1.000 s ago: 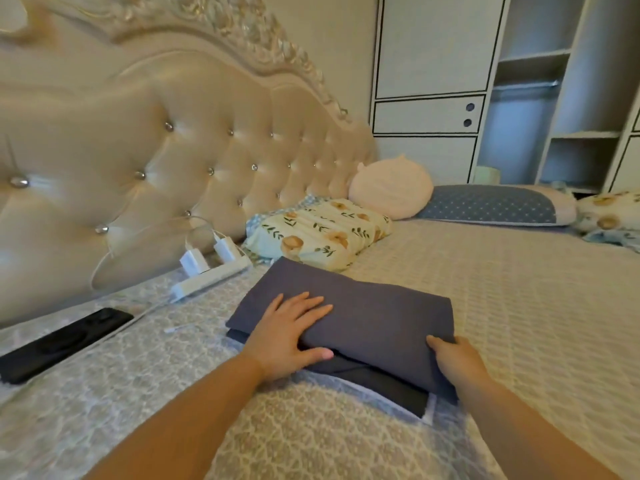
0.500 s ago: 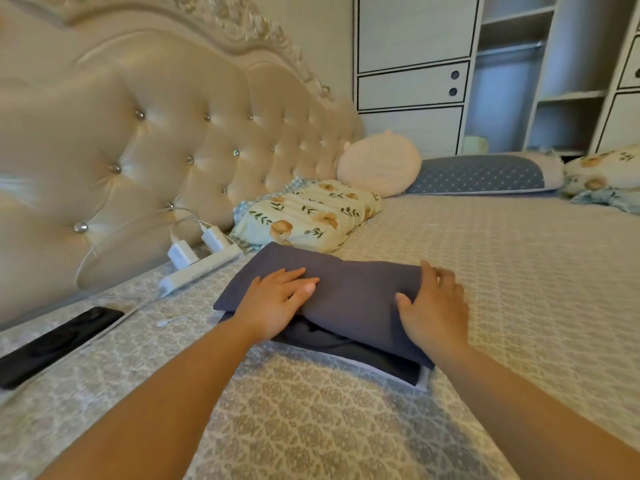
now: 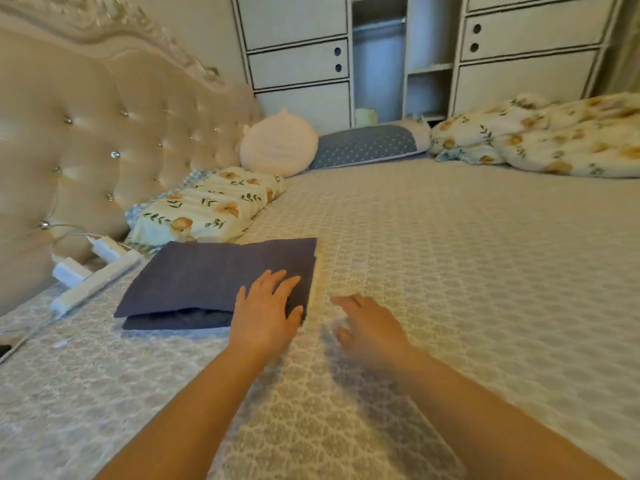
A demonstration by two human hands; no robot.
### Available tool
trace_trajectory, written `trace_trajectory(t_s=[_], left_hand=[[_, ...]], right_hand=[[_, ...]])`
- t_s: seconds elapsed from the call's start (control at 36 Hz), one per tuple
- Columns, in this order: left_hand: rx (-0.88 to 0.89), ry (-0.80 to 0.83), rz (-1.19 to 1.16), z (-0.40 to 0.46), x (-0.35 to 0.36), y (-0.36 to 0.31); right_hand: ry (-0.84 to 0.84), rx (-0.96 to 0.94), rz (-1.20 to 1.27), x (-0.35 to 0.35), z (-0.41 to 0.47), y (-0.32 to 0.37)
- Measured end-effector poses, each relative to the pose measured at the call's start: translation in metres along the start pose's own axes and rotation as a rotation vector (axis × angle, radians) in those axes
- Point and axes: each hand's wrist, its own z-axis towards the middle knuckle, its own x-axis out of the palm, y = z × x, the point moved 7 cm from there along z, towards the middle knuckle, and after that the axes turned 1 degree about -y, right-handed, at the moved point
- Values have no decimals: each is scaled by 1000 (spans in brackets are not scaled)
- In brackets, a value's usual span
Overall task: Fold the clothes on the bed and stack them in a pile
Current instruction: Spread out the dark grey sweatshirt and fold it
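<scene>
A folded dark blue-grey garment (image 3: pixel 207 275) lies flat on the bed (image 3: pixel 450 271), on top of another dark folded piece whose edge shows below it. My left hand (image 3: pixel 266 311) rests flat on the garment's near right corner, fingers straight. Just right of the pile, my right hand (image 3: pixel 367 327) is off the cloth and over the bedspread, blurred, with relaxed fingers and nothing in it.
A white power strip with chargers (image 3: pixel 93 271) lies left of the pile by the tufted headboard (image 3: pixel 86 150). Behind are a floral pillow (image 3: pixel 207 209), a round pink cushion (image 3: pixel 277 143) and a blue pillow (image 3: pixel 367 147). A floral quilt (image 3: pixel 554 140) is bunched at far right.
My right hand has lifted off the pile's right edge and moved onto the bedspread. My left hand slid from the pile's left part to its right corner. The view swung right.
</scene>
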Motion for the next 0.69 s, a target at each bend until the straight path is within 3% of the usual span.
trace_trajectory(t_s=[0.08, 0.42, 0.56, 0.69], left_hand=[[174, -24, -121, -38, 17, -98], [524, 311, -397, -177, 88, -468], [544, 372, -421, -222, 105, -571], [633, 383, -561, -224, 97, -656]], right_hand=[[-104, 139, 5, -29, -82, -54], [-300, 581, -174, -160, -414, -249], [-412, 785, -234, -208, -516, -307], [-501, 857, -404, -267, -566, -347]])
